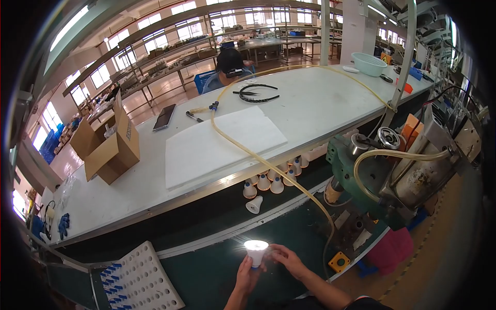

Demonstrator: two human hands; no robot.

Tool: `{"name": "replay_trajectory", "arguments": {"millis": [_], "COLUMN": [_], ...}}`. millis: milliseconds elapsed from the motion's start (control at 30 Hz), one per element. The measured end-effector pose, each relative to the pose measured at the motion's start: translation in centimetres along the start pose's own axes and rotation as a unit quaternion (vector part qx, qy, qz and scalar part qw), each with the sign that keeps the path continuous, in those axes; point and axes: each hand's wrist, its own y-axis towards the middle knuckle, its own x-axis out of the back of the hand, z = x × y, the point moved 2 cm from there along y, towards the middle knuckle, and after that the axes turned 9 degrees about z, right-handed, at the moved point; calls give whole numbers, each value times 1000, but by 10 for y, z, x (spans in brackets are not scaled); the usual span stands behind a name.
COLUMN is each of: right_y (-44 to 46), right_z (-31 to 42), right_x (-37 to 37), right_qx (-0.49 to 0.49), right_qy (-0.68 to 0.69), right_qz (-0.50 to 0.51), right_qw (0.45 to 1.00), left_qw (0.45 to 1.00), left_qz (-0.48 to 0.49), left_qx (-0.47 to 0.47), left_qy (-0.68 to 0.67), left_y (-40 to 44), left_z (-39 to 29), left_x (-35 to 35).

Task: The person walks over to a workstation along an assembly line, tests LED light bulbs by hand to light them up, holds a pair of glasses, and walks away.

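A white bulb (256, 253) with its top brightly lit is held upright near the bottom centre. My left hand (247, 276) is wrapped round its lower part, where a bit of blue shows. On the bulb's right side is my right hand (287, 259), its fingers bent close to the bulb; whether they grip anything is too small to tell. Several white bulbs (277, 185) stand grouped beneath the long table's edge, and one bulb (254, 205) lies tilted in front of them. At the lower left is a white board (147, 276) with rows of holes and several blue pieces.
The long white table (305, 103) bears an open cardboard box (112, 150), a white foam sheet (222, 144) and a phone (164, 117). A yellowish hose (243, 145) runs across to a green machine (351, 170). Behind the table a person (227, 70) sits. A yellow button box (339, 262) is at right.
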Motion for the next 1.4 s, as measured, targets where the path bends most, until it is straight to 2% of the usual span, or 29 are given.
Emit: {"name": "replay_trajectory", "arguments": {"millis": [167,367,433,533,600,667,833,967,1033,1067,1100,1133,1200,1233,1300,1333,1400], "right_y": [-5,-20,-25,-25,-22,-18,-19,-21,-24,-25,-25,-25,-25,-25,-27,-28,-31], "right_z": [-34,-96,-102,-96,-90,-87,-90,-80,-80,-85,-92,-96,-95,-93,-92,-91,-94], "right_x": [29,62,66,65,66,69,78,72,71,72,76,78,77,76,76,78,78], "right_qx": [-33,-82,-130,-119,-136,-153,-210,-203,-187,-188,-172,-156,-153,-153,-146,-140,-135], "right_qy": [-48,-212,-269,-288,-282,-274,-182,-198,-202,-202,-204,-206,-207,-207,-203,-199,-225], "right_qz": [-28,-77,-67,-64,-57,-50,-58,-56,-70,-69,-72,-74,-81,-88,-83,-77,-63], "right_qw": [998,971,952,948,948,948,959,957,959,959,961,963,963,962,965,967,963], "left_qw": [999,998,998,995,976,968,932,894,838,838,762,662,598,474,395,397,537], "left_qz": [-32,-60,-61,-96,-214,-246,-316,-345,-389,-390,-356,-311,-189,-175,-126,-129,-70], "left_qx": [16,8,-6,-16,-23,-29,-3,-29,-42,-42,-78,-112,-28,18,-53,-56,74], "left_qy": [-24,-4,14,20,-42,-28,176,284,380,380,535,672,779,863,908,907,837], "left_y": [4,3,3,6,14,31,90,135,132,125,112,96,41,2,-57,-78,-108], "left_z": [-1,6,12,23,25,12,-33,-68,-79,-67,-47,-26,16,40,66,67,71], "left_x": [10,37,51,78,98,113,156,172,154,163,177,187,168,138,100,86,73]}}
